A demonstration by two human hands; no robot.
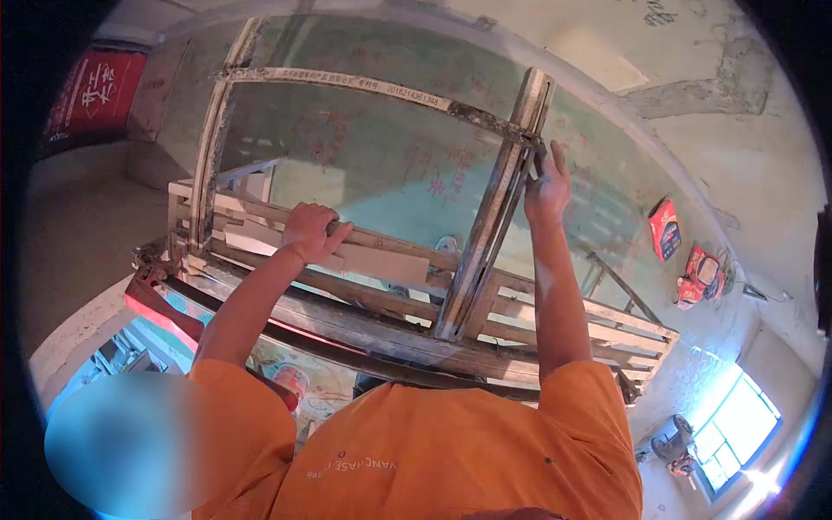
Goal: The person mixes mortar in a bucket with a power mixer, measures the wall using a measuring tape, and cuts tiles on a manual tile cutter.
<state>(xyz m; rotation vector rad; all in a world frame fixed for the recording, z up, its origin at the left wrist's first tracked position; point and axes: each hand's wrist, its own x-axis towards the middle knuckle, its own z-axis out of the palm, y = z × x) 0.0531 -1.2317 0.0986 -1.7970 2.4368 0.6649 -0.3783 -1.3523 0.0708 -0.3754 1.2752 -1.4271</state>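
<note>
My left hand (312,232) lies over the top wooden rail (381,241) of a slatted platform, fingers curled on it and thumb pointing right. Up at the right, my right hand (548,186) is beside the right metal upright (498,208), against the dark end of the crossbar; its visible fingers are stretched and apart, and others are partly hidden. The crossbar (347,81), with printed characters, runs between this upright and the left metal upright (211,156). Long metal beams (347,321) lie along the platform's near side.
Red bags (666,230) lie on the floor at the right. A red-and-white bucket (290,381) stands below the platform. Shoes show through the frame. A red sign (95,95) is at upper left, a bright window (737,429) at lower right. A blurred patch covers the lower left.
</note>
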